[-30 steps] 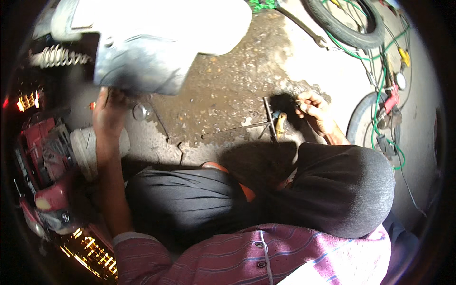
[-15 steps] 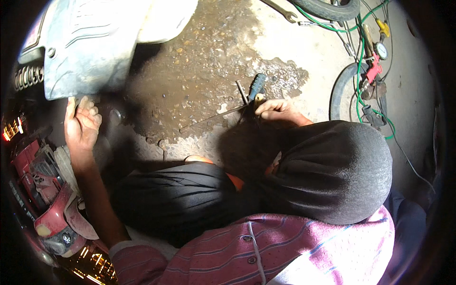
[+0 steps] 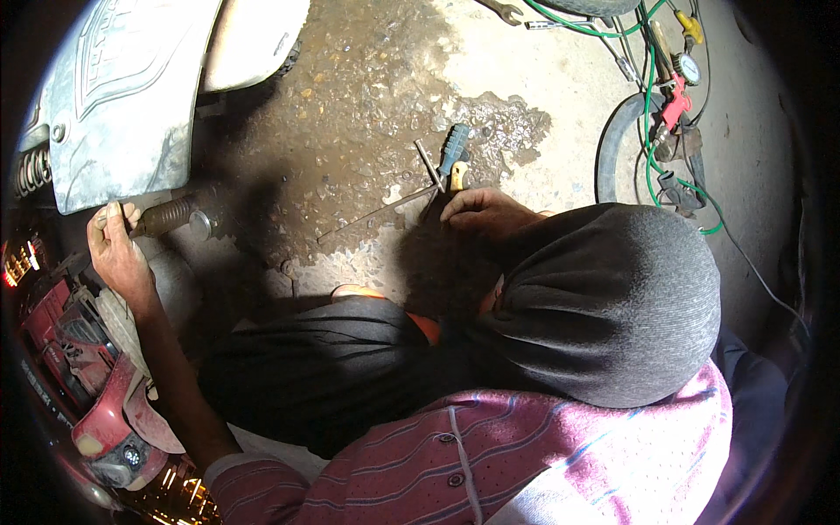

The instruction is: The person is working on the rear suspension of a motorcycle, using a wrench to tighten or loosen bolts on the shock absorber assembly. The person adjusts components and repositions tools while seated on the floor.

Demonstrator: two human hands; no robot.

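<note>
At the left, my left hand (image 3: 120, 254) has its fingers bent around the lower edge of a pale, dusty mudguard flap (image 3: 122, 166). My right hand (image 3: 493, 213) is low over the floor with fingers curled together; whatever they hold, if anything, is hidden. Just beyond its fingertips lie a screwdriver with a blue-grey handle (image 3: 453, 149), a tool with a yellowish handle (image 3: 458, 177) and a short metal bar (image 3: 427, 162). A long thin shaft (image 3: 376, 214) runs leftward from them. Dark fabric stretches over my bent knees.
A ribbed cylinder (image 3: 166, 216) is beside the flap. Wet, muddy ground (image 3: 350, 114) spreads ahead. To the right lie a black tyre (image 3: 617, 149), a green hose (image 3: 650, 114), a red-handled gauge (image 3: 676, 101) and, farther off, a wrench (image 3: 503, 11). Red vehicle bodywork (image 3: 105, 411) stands lower left.
My left hand and the flap have moved left and nearer to me, its fingers now more bent. The ribbed cylinder has come into sight. My right hand's fingertips now sit nearer me, off the yellowish handle.
</note>
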